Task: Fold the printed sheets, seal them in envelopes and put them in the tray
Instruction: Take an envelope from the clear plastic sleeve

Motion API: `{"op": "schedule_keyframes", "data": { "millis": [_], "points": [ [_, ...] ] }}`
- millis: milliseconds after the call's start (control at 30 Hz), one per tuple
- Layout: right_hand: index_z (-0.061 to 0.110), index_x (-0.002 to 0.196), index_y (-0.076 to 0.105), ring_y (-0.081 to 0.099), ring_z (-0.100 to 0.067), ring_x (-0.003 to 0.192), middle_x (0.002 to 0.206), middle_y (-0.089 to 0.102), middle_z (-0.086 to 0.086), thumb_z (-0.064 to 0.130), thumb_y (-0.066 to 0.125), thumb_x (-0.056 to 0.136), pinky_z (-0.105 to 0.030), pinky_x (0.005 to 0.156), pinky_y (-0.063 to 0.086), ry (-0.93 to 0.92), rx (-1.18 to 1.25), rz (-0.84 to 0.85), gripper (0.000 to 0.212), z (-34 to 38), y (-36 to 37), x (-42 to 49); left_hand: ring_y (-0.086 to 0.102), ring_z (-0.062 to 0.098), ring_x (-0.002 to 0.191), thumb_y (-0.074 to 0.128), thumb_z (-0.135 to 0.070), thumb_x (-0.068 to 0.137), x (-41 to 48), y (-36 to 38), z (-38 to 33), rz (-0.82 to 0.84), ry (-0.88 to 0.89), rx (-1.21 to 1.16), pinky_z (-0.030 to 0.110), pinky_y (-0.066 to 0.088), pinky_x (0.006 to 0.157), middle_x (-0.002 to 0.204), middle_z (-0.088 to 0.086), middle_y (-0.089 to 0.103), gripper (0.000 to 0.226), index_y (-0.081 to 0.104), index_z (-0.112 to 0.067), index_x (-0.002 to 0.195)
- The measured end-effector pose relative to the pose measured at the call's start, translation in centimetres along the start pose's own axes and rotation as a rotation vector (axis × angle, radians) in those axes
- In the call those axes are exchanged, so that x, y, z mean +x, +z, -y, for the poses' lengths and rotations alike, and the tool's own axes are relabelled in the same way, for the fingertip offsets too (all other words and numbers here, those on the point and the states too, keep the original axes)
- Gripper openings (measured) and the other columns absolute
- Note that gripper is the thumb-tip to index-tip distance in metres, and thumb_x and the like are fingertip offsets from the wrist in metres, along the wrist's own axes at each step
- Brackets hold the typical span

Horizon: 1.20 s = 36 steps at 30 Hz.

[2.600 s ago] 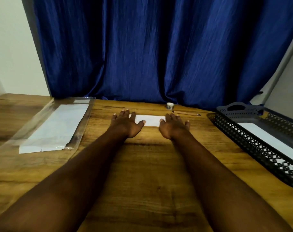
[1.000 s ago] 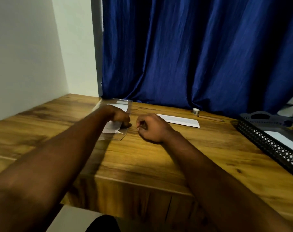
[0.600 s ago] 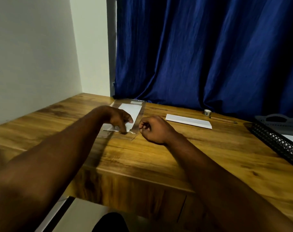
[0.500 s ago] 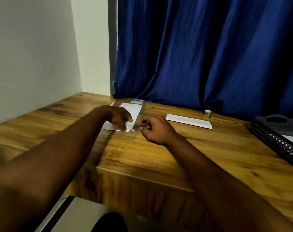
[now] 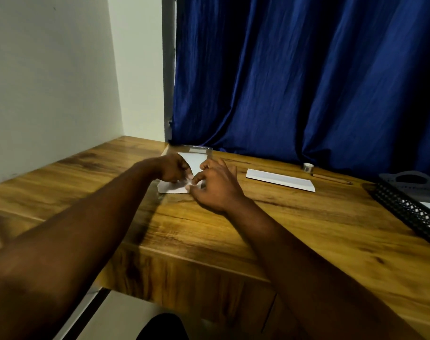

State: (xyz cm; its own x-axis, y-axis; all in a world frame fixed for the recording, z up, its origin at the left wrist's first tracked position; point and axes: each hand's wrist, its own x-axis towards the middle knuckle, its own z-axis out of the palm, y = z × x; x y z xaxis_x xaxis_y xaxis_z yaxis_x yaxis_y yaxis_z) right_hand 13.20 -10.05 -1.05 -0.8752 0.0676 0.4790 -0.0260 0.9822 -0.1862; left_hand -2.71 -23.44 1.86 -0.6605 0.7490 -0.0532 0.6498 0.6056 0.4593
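A clear plastic sleeve [image 5: 196, 152] holding white envelopes [image 5: 171, 188] lies at the table's back left. My left hand [image 5: 174, 168] pinches the near end of the white paper at the sleeve's mouth. My right hand [image 5: 215, 185] is beside it, thumb and forefinger pinching the sleeve's near right corner. A folded white sheet [image 5: 280, 179] lies flat to the right, touched by neither hand. The black mesh tray [image 5: 405, 209] stands at the far right with white paper inside.
A small tape roll [image 5: 308, 167] and a brown pencil [image 5: 331, 179] lie behind the folded sheet by the blue curtain [image 5: 307, 82]. A pale wall borders the table on the left. The table's front edge runs close below my forearms.
Both hands left the folded sheet and moved left to the plastic sleeve. In the last half second the right hand closed in on the sleeve's corner and the white paper slid out toward me.
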Motion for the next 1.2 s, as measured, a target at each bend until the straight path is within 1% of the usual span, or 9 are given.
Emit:
{"op": "schedule_keyframes", "data": {
  "millis": [133, 433, 533, 633, 733, 833, 933, 1033, 1200],
  "points": [
    [0.032, 0.114, 0.077, 0.032, -0.026, 0.146, 0.153, 0.048, -0.001, 0.046, 0.074, 0.089, -0.056, 0.112, 0.027, 0.113, -0.135, 0.201, 0.029, 0.3, 0.1, 0.6, 0.070, 0.024, 0.107, 0.070, 0.005, 0.093, 0.2, 0.2, 0.7, -0.022, 0.011, 0.000, 0.037, 0.056, 0.096, 0.115, 0.008, 0.076, 0.031, 0.077, -0.007, 0.121],
    [0.027, 0.110, 0.077, 0.039, -0.024, 0.137, 0.144, 0.054, -0.001, 0.027, 0.076, 0.091, -0.055, 0.109, 0.029, 0.118, -0.246, 0.118, 0.019, 1.1, 0.5, 1.2, 0.067, 0.015, 0.098, 0.075, 0.006, 0.088, -0.1, 0.0, 0.8, -0.009, 0.074, 0.089, 0.035, 0.053, 0.095, 0.109, 0.000, 0.074, 0.039, 0.074, -0.012, 0.123],
    [0.029, 0.116, 0.076, 0.042, -0.023, 0.134, 0.140, 0.055, -0.001, 0.036, 0.076, 0.091, -0.052, 0.108, 0.034, 0.000, -0.301, 0.019, 0.025, 1.1, 0.5, 0.9, 0.065, 0.017, 0.102, 0.076, 0.001, 0.089, -0.2, 0.4, 1.1, -0.065, 0.085, 0.132, 0.034, 0.051, 0.093, 0.110, 0.000, 0.072, 0.036, 0.073, -0.011, 0.122],
    [0.027, 0.117, 0.076, 0.057, -0.019, 0.112, 0.118, 0.065, 0.000, 0.030, 0.075, 0.095, -0.039, 0.092, 0.050, -0.214, -0.241, -0.113, 0.023, 0.8, 1.2, 0.7, 0.066, 0.020, 0.104, 0.074, 0.001, 0.089, -0.1, 0.9, 1.5, -0.095, 0.097, 0.122, 0.031, 0.049, 0.092, 0.102, -0.002, 0.070, 0.027, 0.073, -0.017, 0.109],
    [0.022, 0.115, 0.076, 0.065, -0.019, 0.101, 0.112, 0.069, -0.002, 0.029, 0.071, 0.097, -0.037, 0.080, 0.058, -0.204, -0.077, 0.031, 0.021, 1.0, 1.8, 0.7, 0.067, 0.018, 0.102, 0.072, 0.007, 0.089, -0.1, 0.9, 2.0, -0.091, 0.083, 0.055, 0.030, 0.050, 0.090, 0.102, -0.001, 0.072, 0.027, 0.075, -0.011, 0.110],
    [0.015, 0.111, 0.074, 0.066, -0.025, 0.104, 0.112, 0.069, -0.008, 0.033, 0.065, 0.100, -0.034, 0.077, 0.053, -0.082, -0.018, 0.155, 0.023, 0.7, 1.9, 0.7, 0.070, 0.022, 0.102, 0.075, 0.007, 0.087, 0.1, 0.7, 2.1, -0.077, 0.066, 0.025, 0.031, 0.052, 0.090, 0.108, 0.005, 0.077, 0.034, 0.077, -0.009, 0.117],
    [0.013, 0.126, 0.068, 0.060, -0.031, 0.119, 0.128, 0.065, -0.015, 0.034, 0.053, 0.106, -0.036, 0.089, 0.049, -0.017, -0.046, 0.235, 0.032, 0.7, 2.1, 0.9, 0.069, 0.020, 0.099, 0.075, 0.008, 0.087, 0.1, 0.7, 2.2, -0.073, 0.032, -0.012, 0.029, 0.052, 0.089, 0.112, 0.006, 0.077, 0.037, 0.076, -0.010, 0.120],
    [0.015, 0.141, 0.059, 0.054, -0.032, 0.128, 0.137, 0.061, -0.017, 0.036, 0.050, 0.108, -0.038, 0.097, 0.048, 0.000, -0.089, 0.262, 0.040, 1.2, 2.1, 1.7, 0.065, 0.018, 0.101, 0.075, 0.010, 0.085, 0.2, 0.6, 2.1, -0.077, 0.036, -0.022, 0.033, 0.051, 0.094, 0.117, 0.008, 0.076, 0.042, 0.075, -0.008, 0.123],
    [0.019, 0.149, 0.056, 0.059, -0.031, 0.118, 0.129, 0.064, -0.016, 0.018, 0.052, 0.105, -0.036, 0.087, 0.049, -0.062, -0.182, 0.244, 0.043, 1.4, 1.6, 1.6, 0.070, 0.024, 0.104, 0.077, 0.005, 0.083, -0.3, 1.1, 2.3, -0.133, 0.036, 0.015, 0.036, 0.055, 0.091, 0.111, 0.003, 0.077, 0.040, 0.078, -0.020, 0.115]
  ]
}}
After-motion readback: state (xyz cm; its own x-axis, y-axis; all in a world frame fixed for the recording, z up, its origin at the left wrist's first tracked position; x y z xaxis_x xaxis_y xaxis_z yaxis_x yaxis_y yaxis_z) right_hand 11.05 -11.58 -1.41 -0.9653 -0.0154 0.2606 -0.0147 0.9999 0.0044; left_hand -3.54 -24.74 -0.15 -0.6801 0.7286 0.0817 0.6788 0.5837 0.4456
